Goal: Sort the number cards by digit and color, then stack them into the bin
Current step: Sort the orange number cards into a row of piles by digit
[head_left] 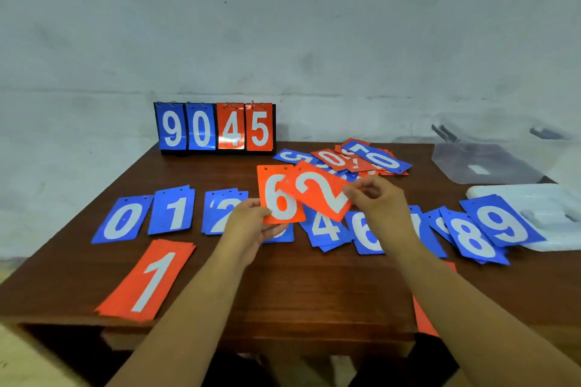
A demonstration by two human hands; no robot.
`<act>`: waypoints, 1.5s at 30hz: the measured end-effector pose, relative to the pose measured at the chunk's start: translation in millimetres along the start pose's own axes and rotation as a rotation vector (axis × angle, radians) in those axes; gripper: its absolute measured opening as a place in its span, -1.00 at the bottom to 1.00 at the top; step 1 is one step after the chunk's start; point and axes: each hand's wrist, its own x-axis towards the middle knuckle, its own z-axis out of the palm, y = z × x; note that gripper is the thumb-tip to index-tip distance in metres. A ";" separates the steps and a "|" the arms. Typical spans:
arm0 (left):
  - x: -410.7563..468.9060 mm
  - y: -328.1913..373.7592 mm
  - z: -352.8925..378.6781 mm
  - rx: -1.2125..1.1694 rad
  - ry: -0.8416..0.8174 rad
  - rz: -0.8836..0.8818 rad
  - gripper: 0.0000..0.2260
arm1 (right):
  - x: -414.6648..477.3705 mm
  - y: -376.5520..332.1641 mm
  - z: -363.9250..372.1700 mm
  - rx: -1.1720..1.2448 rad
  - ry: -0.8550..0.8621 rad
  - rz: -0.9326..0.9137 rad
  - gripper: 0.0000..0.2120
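The table [314, 286] is wood, grain showing, smooth with a slight sheen. The orange 6 card [276, 201] and orange 2 card [317, 192] look like thin smooth plastic; the flip scoreboard [215, 127] has glossy faces and metal rings [253, 103]. The bin [471, 162] is cloudy translucent plastic, the wall [283, 25] matt and rough.

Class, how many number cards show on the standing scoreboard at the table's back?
4: blue 9, blue 0, orange 4, orange 5, left to right. Others may hang hidden behind.
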 end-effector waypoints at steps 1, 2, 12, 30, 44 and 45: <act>-6.9 -0.8 -2.2 -0.027 -0.011 -0.008 -0.78 | -2.4 3.1 -1.1 -0.005 -0.019 0.037 -0.93; -11.6 -2.1 -5.4 -0.061 -0.021 -0.018 -0.78 | -5.0 4.4 -2.6 -0.003 -0.050 0.072 -0.88; -55.5 -7.8 -23.6 -0.164 -0.132 -0.021 -0.82 | -18.2 -1.9 4.6 0.071 -0.090 0.245 -0.85; -81.9 -43.7 -77.9 0.167 0.183 0.176 -0.87 | -104.4 15.2 71.5 0.034 -0.290 0.407 -0.92; -85.0 -6.4 -122.2 0.238 0.449 0.302 -0.76 | -115.4 17.9 130.0 -0.781 -0.413 0.012 -0.85; -86.7 -6.3 -121.3 0.236 0.441 0.296 -0.77 | -115.5 16.4 134.0 -0.807 -0.434 0.010 -0.84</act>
